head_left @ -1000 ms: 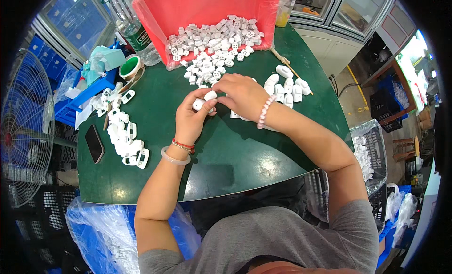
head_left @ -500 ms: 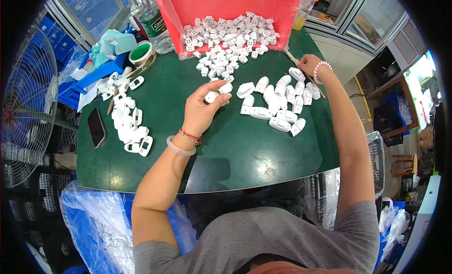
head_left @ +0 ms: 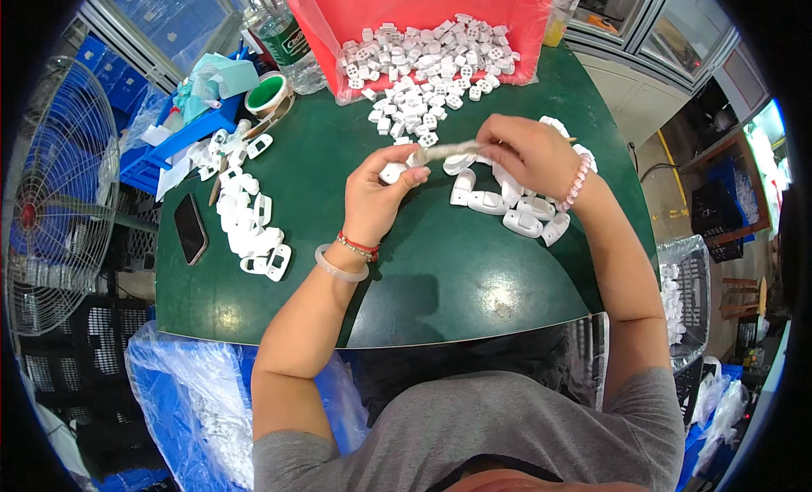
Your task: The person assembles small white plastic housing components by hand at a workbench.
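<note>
Over the middle of the green table, my left hand [head_left: 373, 198] pinches small white plastic parts [head_left: 392, 172] between thumb and fingers. My right hand [head_left: 534, 161] grips a stick with a pale wrapped end [head_left: 448, 151]. That end meets the parts at my left fingertips; whether it presses on them I cannot tell. Beneath and beside my right hand lie several white oval plastic housings [head_left: 487, 203], partly hidden by it. Beyond my left hand, small white block-shaped pieces [head_left: 402, 112] spill from a red lined bin [head_left: 315, 23].
On the left of the green table [head_left: 406, 310] are more white housings [head_left: 245, 230], a phone [head_left: 191, 228] and a blue tray [head_left: 190, 137]. A green-lined tape roll [head_left: 266, 95] and a plastic bottle [head_left: 292, 48] stand behind. A fan [head_left: 59, 196] is further left.
My right hand has come left from the far right of the table, bringing the stick's wrapped end to the parts in my left hand. My left hand keeps its pinch.
</note>
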Tool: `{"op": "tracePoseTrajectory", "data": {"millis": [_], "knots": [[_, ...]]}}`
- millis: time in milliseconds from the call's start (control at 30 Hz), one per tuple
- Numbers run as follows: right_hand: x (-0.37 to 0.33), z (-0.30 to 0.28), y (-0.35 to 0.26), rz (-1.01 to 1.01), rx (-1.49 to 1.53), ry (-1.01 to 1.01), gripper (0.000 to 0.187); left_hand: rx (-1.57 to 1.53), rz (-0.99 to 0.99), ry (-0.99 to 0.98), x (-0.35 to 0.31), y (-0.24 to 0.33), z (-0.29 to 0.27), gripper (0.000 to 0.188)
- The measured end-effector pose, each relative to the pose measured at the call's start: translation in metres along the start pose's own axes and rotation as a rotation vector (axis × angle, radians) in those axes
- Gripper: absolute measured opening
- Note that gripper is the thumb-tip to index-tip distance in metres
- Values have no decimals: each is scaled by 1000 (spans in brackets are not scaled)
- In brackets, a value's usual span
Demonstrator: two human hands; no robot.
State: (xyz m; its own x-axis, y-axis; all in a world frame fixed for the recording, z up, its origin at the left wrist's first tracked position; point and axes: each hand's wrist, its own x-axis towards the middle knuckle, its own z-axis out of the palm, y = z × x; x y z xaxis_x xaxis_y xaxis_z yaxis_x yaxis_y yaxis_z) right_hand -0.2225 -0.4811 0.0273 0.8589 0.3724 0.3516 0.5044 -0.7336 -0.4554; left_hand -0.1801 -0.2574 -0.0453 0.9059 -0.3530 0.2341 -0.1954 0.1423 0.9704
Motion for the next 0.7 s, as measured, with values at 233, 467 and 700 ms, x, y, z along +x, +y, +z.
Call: {"op": "tracePoseTrajectory", "data": {"millis": [233, 467, 700], "knots": [[-3, 6, -1, -24, -17, 54, 8, -26, -7, -14, -2, 5, 0, 26], [-5, 8, 6, -10, 32, 84, 9, -34, -1, -13, 1, 0, -2, 27], [-5, -8, 71, 421, -335, 242, 13, -25, -10, -18, -1, 6, 4, 27]]}}
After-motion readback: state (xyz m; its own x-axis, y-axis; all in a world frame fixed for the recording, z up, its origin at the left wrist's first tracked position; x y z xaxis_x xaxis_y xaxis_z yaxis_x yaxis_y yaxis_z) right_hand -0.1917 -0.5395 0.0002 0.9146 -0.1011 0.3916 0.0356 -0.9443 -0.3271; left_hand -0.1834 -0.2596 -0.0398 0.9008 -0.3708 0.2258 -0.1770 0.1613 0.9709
